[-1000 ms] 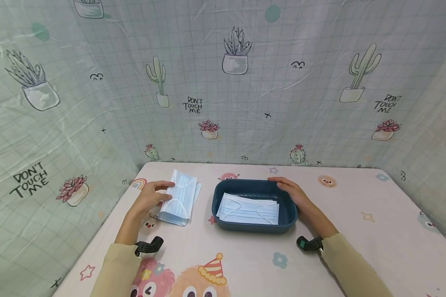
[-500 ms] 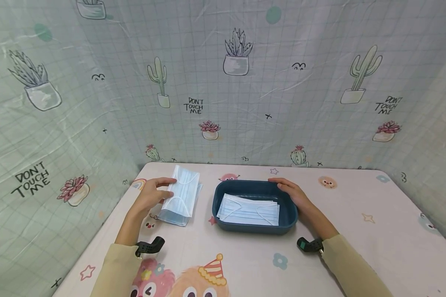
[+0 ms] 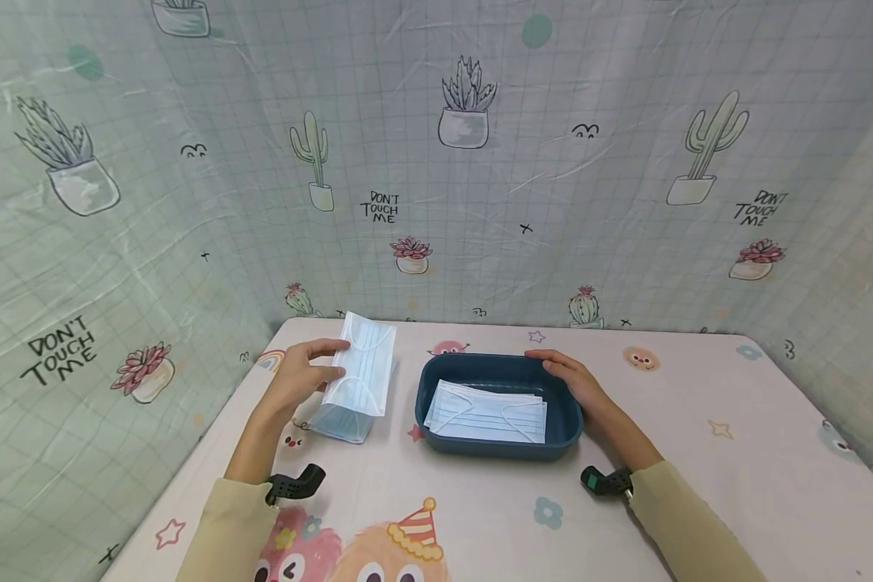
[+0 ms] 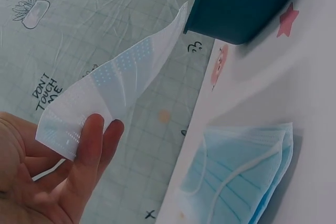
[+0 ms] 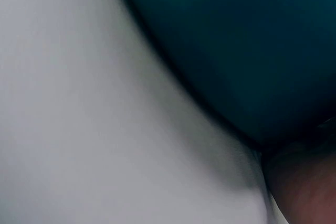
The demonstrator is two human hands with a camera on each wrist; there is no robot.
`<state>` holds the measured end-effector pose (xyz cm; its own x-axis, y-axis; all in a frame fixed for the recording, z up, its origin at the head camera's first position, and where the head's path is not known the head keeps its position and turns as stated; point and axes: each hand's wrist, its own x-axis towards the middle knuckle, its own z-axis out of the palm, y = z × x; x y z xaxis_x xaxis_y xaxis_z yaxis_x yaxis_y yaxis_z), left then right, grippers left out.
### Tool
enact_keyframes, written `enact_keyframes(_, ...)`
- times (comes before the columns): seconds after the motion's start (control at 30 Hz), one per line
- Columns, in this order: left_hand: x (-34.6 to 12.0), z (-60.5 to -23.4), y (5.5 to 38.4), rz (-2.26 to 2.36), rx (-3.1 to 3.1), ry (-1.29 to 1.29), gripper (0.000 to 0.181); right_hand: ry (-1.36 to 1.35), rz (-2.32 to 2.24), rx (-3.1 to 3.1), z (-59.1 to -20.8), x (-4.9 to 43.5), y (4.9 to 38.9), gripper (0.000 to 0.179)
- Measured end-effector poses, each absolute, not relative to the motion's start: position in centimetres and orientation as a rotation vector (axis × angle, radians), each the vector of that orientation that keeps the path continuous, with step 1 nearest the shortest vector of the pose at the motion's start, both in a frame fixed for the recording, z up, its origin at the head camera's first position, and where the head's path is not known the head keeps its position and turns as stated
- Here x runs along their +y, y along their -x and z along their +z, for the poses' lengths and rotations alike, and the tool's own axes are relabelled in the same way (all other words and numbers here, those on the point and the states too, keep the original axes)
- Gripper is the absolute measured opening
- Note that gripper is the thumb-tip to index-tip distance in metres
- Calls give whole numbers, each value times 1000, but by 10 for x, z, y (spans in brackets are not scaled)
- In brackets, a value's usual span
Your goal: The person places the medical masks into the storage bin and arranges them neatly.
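My left hand [image 3: 297,380] pinches a pale blue disposable face mask [image 3: 364,364] by its left edge, thumb and fingers on either side. In the left wrist view the held mask [image 4: 128,74] bends away from the fingertips, above the table. Under it lie more folded masks [image 3: 343,423], partly hidden in the head view; their ear loops show in the left wrist view. A dark blue plastic bin [image 3: 480,447] has a small stack of masks [image 3: 486,412] inside. My right hand [image 3: 578,378] holds the bin at its back right corner, fingers along the far rim.
A pale, cartoon-printed cloth covers the table [image 3: 669,404]. Behind it and at the sides hang curtains [image 3: 524,186] printed with cacti. Dark wrist cameras [image 3: 296,482] sit on both wrists. The bin's side fills much of the right wrist view.
The left hand has lifted one mask up and slightly right, off the masks under it, uncovering more of them. The right hand and the bin stay put.
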<state>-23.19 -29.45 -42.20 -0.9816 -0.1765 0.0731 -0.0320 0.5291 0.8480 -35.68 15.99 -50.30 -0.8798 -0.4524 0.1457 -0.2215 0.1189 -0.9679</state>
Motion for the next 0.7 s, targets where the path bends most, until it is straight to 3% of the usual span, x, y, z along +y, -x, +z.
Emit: enact_keyframes(0.7,-274,-407,225,-1474,-2544,-166,49,652,-1846,2204,-503,160,356,45)
